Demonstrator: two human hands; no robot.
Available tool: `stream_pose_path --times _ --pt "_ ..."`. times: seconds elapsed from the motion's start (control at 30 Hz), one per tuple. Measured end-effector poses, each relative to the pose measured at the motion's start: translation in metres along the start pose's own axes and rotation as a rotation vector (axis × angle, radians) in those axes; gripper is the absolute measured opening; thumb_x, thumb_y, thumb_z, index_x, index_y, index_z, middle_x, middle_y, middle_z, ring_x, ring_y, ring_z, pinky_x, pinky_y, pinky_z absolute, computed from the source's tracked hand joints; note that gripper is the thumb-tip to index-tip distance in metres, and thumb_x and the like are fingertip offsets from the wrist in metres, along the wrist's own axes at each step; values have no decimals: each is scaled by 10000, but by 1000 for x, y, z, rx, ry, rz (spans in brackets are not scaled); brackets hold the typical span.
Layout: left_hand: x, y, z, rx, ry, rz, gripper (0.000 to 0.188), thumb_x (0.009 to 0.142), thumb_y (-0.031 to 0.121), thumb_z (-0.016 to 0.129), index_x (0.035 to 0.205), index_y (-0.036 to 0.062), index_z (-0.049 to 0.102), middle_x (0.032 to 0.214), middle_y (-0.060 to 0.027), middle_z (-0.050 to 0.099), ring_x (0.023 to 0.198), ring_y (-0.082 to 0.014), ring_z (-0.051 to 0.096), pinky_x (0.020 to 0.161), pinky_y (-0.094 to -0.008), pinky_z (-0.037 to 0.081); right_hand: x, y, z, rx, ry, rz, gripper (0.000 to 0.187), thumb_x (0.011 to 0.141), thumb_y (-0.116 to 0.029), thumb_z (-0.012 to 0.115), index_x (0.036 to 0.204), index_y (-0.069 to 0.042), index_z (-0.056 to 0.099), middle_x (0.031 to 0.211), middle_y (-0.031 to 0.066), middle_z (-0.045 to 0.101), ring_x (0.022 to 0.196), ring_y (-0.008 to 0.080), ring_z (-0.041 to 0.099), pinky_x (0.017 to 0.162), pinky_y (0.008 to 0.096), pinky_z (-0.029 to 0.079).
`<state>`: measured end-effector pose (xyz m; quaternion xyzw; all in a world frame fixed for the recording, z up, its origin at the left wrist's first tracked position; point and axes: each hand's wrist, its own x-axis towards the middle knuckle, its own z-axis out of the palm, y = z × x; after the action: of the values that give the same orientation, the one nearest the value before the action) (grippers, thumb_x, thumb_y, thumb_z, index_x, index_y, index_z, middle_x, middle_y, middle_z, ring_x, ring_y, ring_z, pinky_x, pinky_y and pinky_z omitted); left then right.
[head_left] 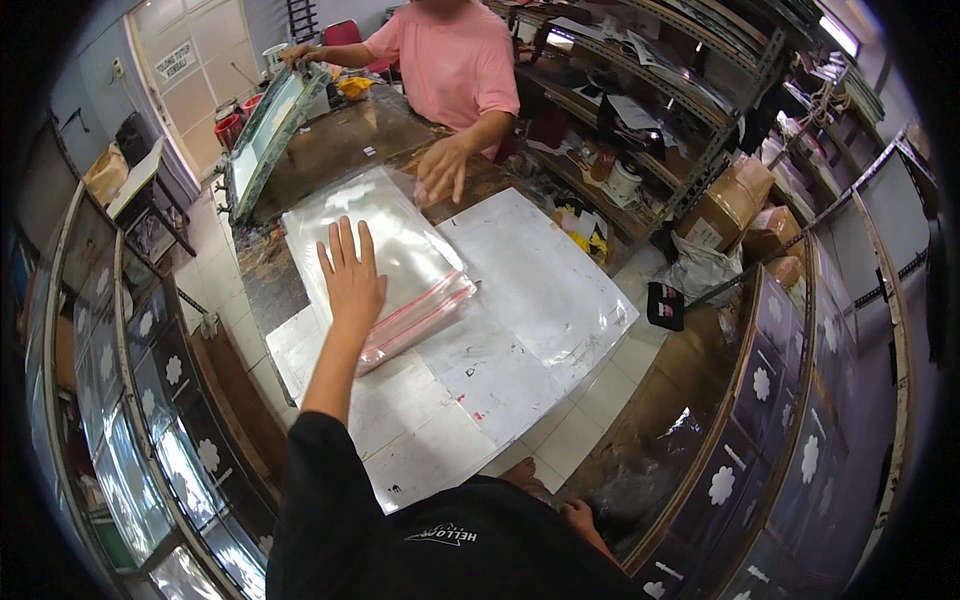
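Note:
My left hand (pixel 352 278) lies spread over a stack of clear plastic bags (pixel 400 245) with red strips along the near edge. Its fingers are apart and hold nothing. Down beside my body, at the lower right, hangs my right hand (pixel 577 515), small in the picture, its fingers too unclear to read. Across the table a co-worker in a pink shirt (pixel 455 65) reaches one hand (pixel 443 172) over the far corner of the stack. The co-worker's other hand (pixel 297 54) grips the top of a tilted screen-printing frame (pixel 262 150) with a green border.
White boards (pixel 545 270) cover the near part of the dark worktable (pixel 345 135). Racks with flower-printed sheets stand on my left (pixel 172 370) and right (pixel 735 470). Metal shelves (pixel 670 95) and cardboard boxes (pixel 728 200) line the far right. Red pots (pixel 229 130) stand behind the frame.

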<state>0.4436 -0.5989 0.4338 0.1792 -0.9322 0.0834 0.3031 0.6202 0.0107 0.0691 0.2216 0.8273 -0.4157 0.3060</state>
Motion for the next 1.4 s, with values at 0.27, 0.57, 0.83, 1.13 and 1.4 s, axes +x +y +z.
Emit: stream_pose_path --times 0.27,0.57,0.83,1.13,1.4 --pt "-19 40 19 -58 -174 331 116 848 98 571 890 43 665 856 -91 617 875 -258 602 782 -434 419 3 11 19 365 76 64 356 895 -166 666 1188 34 642 1047 149 698 907 221 672 784 350 540" --pt "-80 195 -53 -379 -379 795 486 832 78 604 1312 14 564 755 -73 590 657 -242 596 638 -405 419 -161 -300 -64 999 -427 -626 559 1020 -234 585 1499 -46 369 1525 109 409 1355 280 488 1063 421 449" --pt "-131 278 -69 -616 -504 1081 569 821 103 614 1382 79 524 816 -103 640 717 -289 656 671 -445 477 -133 -312 -82 1048 -39 -595 442 1029 -223 558 1429 -48 493 1334 89 577 1130 137 568 956 319 477" --pt "-131 322 -102 -1048 -733 1244 636 819 334 769 1329 18 557 869 -110 583 779 -296 594 708 -407 441 -96 -217 -192 781 258 -530 338 989 -17 498 1317 40 552 1231 129 638 1117 247 673 921 321 554" --pt "-117 291 -14 -972 -646 845 455 816 108 749 1232 -13 608 924 -157 595 843 -339 580 748 -429 455 -83 -172 -313 715 458 -394 657 893 104 441 1528 -37 347 1580 191 330 1066 268 699 882 309 567"
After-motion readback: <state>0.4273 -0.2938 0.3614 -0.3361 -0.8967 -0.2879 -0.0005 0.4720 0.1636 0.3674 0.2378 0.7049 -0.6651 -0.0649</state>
